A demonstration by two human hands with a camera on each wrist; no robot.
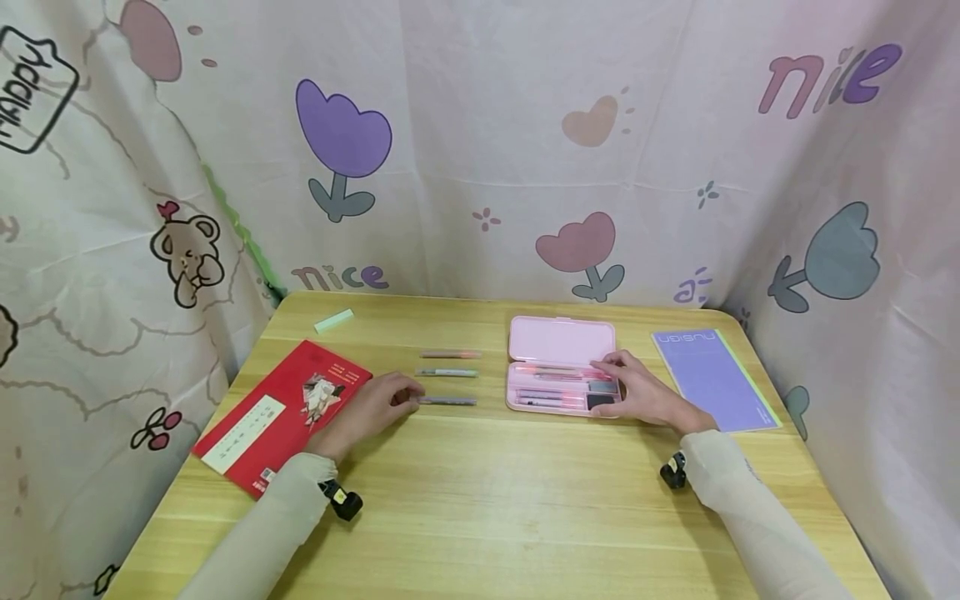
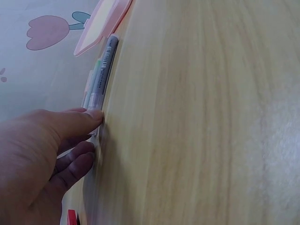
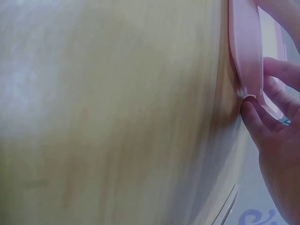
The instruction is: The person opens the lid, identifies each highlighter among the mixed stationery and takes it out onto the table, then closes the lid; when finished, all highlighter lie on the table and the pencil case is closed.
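Thumb and fingers of my left hand [image 1: 381,410] pinch the left end of a grey-purple pen [image 1: 453,402], which lies level on the table. The left wrist view shows this pen [image 2: 108,56] with its barcode side up. Beyond it lie a green pen [image 1: 447,372] and an orange-pink pen [image 1: 450,355], roughly parallel. My right hand [image 1: 647,392] holds the right end of an open pink pencil case [image 1: 561,342], its fingers spread around that end. Several pens and a dark block [image 1: 600,401] lie inside the case. In the right wrist view, fingertips touch the case wall [image 3: 247,56].
A red booklet [image 1: 255,454] lies at the left, partly under my left forearm. Behind it is a small pale green stick-shaped piece [image 1: 333,321]. A purple notebook [image 1: 712,375] lies right of the case. A patterned curtain [image 1: 480,150] hangs behind the wooden table [image 1: 510,517].
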